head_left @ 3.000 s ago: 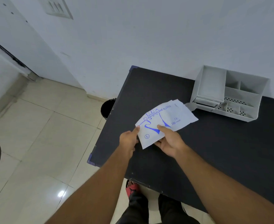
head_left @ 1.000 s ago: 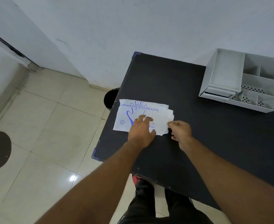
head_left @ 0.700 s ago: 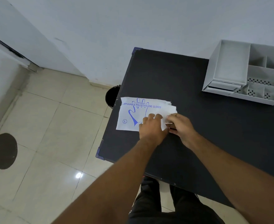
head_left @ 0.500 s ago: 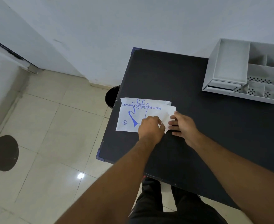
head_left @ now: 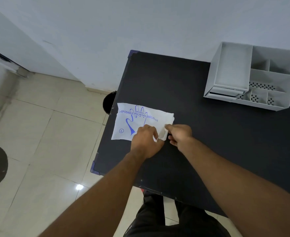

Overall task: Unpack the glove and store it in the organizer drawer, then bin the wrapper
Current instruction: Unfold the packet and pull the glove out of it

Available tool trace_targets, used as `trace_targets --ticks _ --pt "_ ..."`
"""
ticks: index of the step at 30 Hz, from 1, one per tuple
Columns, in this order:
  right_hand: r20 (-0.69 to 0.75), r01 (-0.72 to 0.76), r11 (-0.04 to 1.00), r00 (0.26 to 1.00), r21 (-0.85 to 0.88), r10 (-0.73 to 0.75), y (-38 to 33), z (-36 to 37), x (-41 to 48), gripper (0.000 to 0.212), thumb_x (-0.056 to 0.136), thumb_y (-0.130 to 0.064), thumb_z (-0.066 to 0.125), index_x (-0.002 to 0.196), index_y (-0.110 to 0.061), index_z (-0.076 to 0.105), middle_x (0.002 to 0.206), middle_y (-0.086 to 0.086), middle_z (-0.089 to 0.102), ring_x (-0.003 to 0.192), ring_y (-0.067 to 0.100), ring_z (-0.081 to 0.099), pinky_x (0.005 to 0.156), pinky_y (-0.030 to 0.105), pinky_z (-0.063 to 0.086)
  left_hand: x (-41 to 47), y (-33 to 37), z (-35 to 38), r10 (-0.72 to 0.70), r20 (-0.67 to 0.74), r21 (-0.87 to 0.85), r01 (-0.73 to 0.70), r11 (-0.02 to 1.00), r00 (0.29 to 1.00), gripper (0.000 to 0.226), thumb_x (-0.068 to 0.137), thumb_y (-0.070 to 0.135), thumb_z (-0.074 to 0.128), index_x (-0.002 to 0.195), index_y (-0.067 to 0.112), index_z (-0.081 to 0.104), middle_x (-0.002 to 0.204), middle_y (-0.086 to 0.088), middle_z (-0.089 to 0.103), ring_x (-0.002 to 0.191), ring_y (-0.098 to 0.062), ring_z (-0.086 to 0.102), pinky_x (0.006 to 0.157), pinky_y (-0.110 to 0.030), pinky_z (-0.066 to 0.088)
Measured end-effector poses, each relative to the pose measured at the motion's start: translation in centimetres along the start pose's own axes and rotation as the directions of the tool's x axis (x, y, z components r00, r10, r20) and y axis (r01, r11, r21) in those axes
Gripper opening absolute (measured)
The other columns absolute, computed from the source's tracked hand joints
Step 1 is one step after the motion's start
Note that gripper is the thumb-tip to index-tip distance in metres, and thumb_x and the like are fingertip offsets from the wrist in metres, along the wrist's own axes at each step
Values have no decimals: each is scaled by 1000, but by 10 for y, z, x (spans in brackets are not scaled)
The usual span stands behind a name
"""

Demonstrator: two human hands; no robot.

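A white glove wrapper (head_left: 134, 118) with blue print lies flat near the left edge of the black table (head_left: 200, 134). My left hand (head_left: 145, 140) presses down on its lower right part, fingers curled over the paper. My right hand (head_left: 180, 134) pinches the wrapper's right end, which is lifted and creased. The glove itself is not visible. A white organizer (head_left: 253, 77) with several compartments stands at the back right; its low drawer (head_left: 224, 92) faces the front.
A dark round bin (head_left: 109, 102) stands on the tiled floor just past the table's left edge, by the wall. The white wall runs behind the table. My legs show below the table's near edge.
Three seconds ago both hands held the wrapper in the air; it now lies on the table. In the last half second my right hand took hold of its right end and lifted it.
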State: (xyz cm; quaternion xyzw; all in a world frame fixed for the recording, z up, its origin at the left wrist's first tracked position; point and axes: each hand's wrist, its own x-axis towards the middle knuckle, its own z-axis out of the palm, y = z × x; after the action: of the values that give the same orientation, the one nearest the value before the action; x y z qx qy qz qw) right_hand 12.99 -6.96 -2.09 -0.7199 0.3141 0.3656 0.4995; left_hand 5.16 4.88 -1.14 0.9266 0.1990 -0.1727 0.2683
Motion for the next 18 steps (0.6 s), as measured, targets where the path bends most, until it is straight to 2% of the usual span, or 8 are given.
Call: trace_targets --ticks 2,4,6,9,10,12,15,18 --pt "-43 142 985 988 -99 -147 -1 2 2 12 84 -26 72 82 -15 71 78 -1 69 67 15 62 61 33 56 2 -3 3 30 -22 8 -30 1000 999 36 79 47 69 106 27 55 121 6 54 110 -16 50 84 -39 51" --pt "-45 245 958 966 -148 -254 -2 2 0 11 84 -25 70 80 -15 69 75 -4 67 69 13 63 56 28 51 4 -5 6 46 -12 55 -45 997 999 62 77 46 71 129 27 46 139 3 44 125 -20 42 92 -42 47" --pt "-15 288 949 956 -127 -293 -4 2 -2 11 81 -24 67 76 -14 66 72 -3 67 66 13 62 53 26 47 7 -5 7 62 13 151 -63 986 998 79 76 45 72 142 26 34 151 -1 32 137 -24 33 99 -48 44" --pt "30 282 957 959 -64 -280 -5 1 -2 17 75 -28 62 68 -13 57 72 5 67 69 21 65 59 33 54 10 -3 6 55 57 233 -67 970 997 83 80 41 71 147 25 27 155 -4 28 141 -27 27 103 -52 41" --pt "57 261 965 964 -36 -258 -5 0 -1 18 75 -28 59 72 -10 57 78 10 69 75 25 68 67 38 59 11 -3 5 41 63 238 -55 970 997 81 81 38 71 148 25 26 156 -4 27 142 -27 25 105 -53 40" --pt "111 192 981 975 26 -193 -3 -2 4 20 83 -24 54 89 -6 59 98 14 72 92 30 71 79 48 61 12 -3 4 18 57 237 -31 971 998 77 84 33 70 148 24 28 156 -5 26 143 -28 24 107 -52 39" --pt "176 110 987 976 121 -131 1 -6 6 16 96 -14 49 111 -11 53 113 10 67 99 26 70 75 41 61 13 -4 4 18 57 245 -31 969 998 72 86 31 69 146 23 30 157 -7 25 144 -28 22 108 -52 38" --pt "258 91 986 958 143 -126 5 -9 6 31 95 -6 56 124 -16 49 117 7 66 101 25 70 75 40 62 14 -6 6 26 61 242 -40 969 998 73 86 29 69 146 23 28 158 -8 23 146 -30 20 108 -51 38"
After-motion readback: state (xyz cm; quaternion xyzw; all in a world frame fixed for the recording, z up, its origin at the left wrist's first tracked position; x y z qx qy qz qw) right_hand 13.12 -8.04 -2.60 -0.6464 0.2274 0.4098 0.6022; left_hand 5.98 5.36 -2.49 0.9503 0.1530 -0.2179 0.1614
